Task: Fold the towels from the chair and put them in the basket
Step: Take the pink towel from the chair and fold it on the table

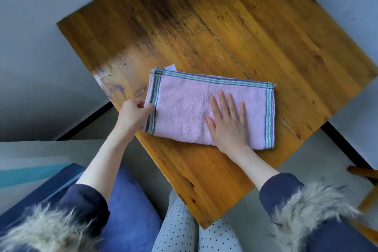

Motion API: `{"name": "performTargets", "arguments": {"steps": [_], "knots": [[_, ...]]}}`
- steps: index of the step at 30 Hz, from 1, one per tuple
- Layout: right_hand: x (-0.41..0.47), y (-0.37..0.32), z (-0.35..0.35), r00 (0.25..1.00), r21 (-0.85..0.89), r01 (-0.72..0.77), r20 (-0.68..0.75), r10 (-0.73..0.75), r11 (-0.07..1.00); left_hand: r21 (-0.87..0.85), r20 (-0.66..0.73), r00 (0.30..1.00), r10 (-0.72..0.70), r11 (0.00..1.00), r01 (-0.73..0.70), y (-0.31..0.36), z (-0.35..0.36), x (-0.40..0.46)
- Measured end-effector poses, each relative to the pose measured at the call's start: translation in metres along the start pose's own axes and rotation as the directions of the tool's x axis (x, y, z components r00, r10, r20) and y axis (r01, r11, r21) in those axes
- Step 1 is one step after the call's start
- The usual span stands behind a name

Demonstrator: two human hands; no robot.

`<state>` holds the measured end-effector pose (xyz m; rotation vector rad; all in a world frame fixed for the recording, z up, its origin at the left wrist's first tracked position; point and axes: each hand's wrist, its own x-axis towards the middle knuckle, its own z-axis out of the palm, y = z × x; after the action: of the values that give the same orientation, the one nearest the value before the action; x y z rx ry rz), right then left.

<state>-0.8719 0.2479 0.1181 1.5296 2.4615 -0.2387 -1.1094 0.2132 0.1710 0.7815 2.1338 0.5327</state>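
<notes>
A pink towel [184,108] with green and dark blue border stripes lies folded in a flat rectangle on the wooden table [245,26]. My left hand [134,113] pinches the towel's left striped edge between thumb and fingers. My right hand [228,120] rests flat on the towel's right half, palm down, fingers spread. No chair with towels and no basket can be made out as such in this view.
The table's near corner points toward my knees [184,231]. A blue cushioned seat [126,200] is at lower left. Part of a wooden piece of furniture [366,172] shows at the right edge. Grey floor surrounds the table.
</notes>
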Motion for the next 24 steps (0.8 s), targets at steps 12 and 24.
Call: {"name": "performTargets", "arguments": {"steps": [12, 24], "knots": [[-0.030, 0.052, -0.037, 0.984, 0.698, -0.013, -0.120, 0.135, 0.716, 0.038, -0.162, 0.877, 0.453, 0.891, -0.453, 0.081, 0.015, -0.067], [-0.075, 0.119, -0.019, 0.852, 0.948, -0.308, 0.314, 0.420, -0.083, 0.123, 0.150, 0.869, 0.472, 0.863, -0.490, 0.142, 0.187, -0.103]]}}
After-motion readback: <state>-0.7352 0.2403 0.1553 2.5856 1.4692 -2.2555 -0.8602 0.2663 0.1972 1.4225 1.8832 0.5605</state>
